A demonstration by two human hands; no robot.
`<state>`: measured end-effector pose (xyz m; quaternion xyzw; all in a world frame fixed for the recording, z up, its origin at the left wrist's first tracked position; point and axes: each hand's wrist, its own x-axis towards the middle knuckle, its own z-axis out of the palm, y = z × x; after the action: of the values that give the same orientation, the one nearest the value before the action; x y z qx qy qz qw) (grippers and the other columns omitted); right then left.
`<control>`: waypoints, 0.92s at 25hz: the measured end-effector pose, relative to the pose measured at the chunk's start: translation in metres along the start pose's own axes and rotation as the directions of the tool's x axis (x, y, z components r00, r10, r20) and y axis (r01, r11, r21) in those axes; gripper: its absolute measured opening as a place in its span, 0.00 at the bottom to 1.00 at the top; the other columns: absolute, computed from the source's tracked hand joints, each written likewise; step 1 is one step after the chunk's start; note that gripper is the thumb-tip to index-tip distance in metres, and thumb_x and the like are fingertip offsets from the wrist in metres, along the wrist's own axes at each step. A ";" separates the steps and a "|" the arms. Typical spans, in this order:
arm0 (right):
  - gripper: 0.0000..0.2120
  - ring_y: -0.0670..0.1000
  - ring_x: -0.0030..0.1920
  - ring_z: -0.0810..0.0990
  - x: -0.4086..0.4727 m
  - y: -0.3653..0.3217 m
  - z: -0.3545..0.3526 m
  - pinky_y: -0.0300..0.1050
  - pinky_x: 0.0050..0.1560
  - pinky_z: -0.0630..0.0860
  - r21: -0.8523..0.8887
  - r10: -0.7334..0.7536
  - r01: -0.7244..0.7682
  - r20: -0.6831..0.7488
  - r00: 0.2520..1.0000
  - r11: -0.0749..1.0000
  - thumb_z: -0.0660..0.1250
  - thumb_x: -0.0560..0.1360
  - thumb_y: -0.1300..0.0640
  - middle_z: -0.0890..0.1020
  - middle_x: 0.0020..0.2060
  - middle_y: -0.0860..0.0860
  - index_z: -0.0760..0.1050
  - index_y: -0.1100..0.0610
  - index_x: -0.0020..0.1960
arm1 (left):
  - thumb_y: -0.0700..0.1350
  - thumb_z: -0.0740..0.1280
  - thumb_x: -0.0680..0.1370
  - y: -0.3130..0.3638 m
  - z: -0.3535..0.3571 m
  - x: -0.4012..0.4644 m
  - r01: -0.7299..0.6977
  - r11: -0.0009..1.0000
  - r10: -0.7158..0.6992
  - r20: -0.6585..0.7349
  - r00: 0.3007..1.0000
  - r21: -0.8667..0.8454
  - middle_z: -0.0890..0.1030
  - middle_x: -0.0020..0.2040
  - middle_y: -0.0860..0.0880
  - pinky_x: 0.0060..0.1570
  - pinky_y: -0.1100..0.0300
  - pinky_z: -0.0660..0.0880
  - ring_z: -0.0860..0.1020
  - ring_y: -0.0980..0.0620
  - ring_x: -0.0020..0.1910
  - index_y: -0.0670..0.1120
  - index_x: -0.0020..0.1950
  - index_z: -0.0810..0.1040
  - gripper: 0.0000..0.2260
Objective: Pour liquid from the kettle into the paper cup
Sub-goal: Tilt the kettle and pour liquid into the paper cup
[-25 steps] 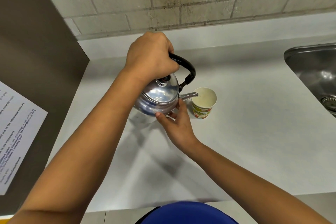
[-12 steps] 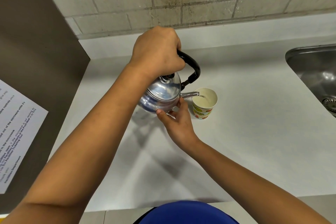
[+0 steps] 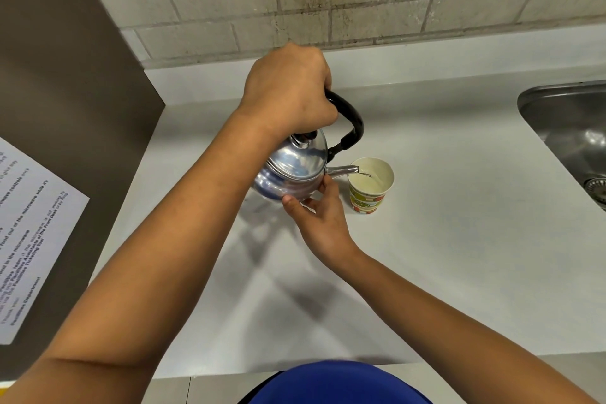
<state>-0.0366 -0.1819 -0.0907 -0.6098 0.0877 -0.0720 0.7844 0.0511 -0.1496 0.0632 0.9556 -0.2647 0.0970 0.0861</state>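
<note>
The kettle [image 3: 292,170] was polished metal, mirror-bright on lid and body, with a slim metal spout [image 3: 342,170] of the same shine. Its arched handle [image 3: 352,123] looked like smooth black plastic with a soft gloss. The paper cup [image 3: 370,185] had a matt cream inside and a printed outer wall in green, red and yellow. The tabletop [image 3: 459,239] was a smooth, pale, matt surface with a faint speckle. At the far right the sink [image 3: 570,121] was brushed steel with dull glints. The far wall [image 3: 328,0] was rough, stained brick. On the left, a matt brown panel [image 3: 65,75] bore a printed paper notice [image 3: 29,233].
</note>
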 end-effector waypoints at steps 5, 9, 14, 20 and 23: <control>0.23 0.41 0.49 0.76 0.001 0.000 0.000 0.25 0.41 0.74 0.001 -0.010 0.010 0.006 1.000 1.000 0.67 0.72 0.66 0.72 0.57 0.49 0.60 0.53 0.60 | 0.43 0.68 0.64 0.000 -0.001 0.000 -0.006 1.000 0.006 0.001 1.000 0.011 0.69 0.25 0.51 0.24 0.64 0.58 0.68 0.49 0.27 0.47 0.37 0.82 0.05; 0.23 0.39 0.48 0.76 0.001 0.001 -0.001 0.25 0.40 0.74 -0.007 -0.007 0.007 0.012 1.000 1.000 0.67 0.72 0.65 0.73 0.54 0.45 0.60 0.52 0.60 | 0.43 0.68 0.64 0.002 -0.001 0.000 -0.008 1.000 0.008 0.002 1.000 0.017 0.69 0.26 0.51 0.24 0.64 0.57 0.66 0.52 0.26 0.47 0.38 0.82 0.05; 0.24 0.39 0.49 0.76 0.001 0.000 0.000 0.25 0.41 0.74 -0.019 0.000 0.000 0.018 1.000 1.000 0.67 0.72 0.65 0.72 0.57 0.48 0.60 0.54 0.62 | 0.43 0.68 0.65 0.003 -0.004 -0.001 -0.020 0.999 0.020 0.009 1.000 0.037 0.69 0.26 0.51 0.24 0.64 0.57 0.71 0.47 0.30 0.47 0.38 0.82 0.05; 0.24 0.39 0.49 0.77 0.003 -0.001 0.001 0.25 0.41 0.74 -0.010 -0.008 0.008 0.010 1.000 1.000 0.67 0.72 0.66 0.73 0.54 0.45 0.60 0.56 0.63 | 0.43 0.68 0.65 0.005 -0.006 -0.001 -0.032 0.998 0.031 0.010 0.999 0.054 0.69 0.26 0.51 0.24 0.63 0.57 0.72 0.45 0.33 0.47 0.38 0.82 0.05; 0.24 0.39 0.49 0.77 0.003 0.000 0.001 0.24 0.40 0.73 -0.014 -0.009 0.009 0.007 1.000 1.000 0.67 0.72 0.66 0.73 0.53 0.44 0.60 0.56 0.63 | 0.43 0.68 0.65 0.004 -0.006 0.000 -0.037 0.998 0.036 0.007 0.999 0.060 0.69 0.26 0.51 0.24 0.63 0.57 0.72 0.45 0.33 0.47 0.38 0.82 0.04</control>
<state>-0.0335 -0.1818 -0.0903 -0.6160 0.0826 -0.0729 0.7800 0.0476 -0.1519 0.0696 0.9530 -0.2793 0.1037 0.0550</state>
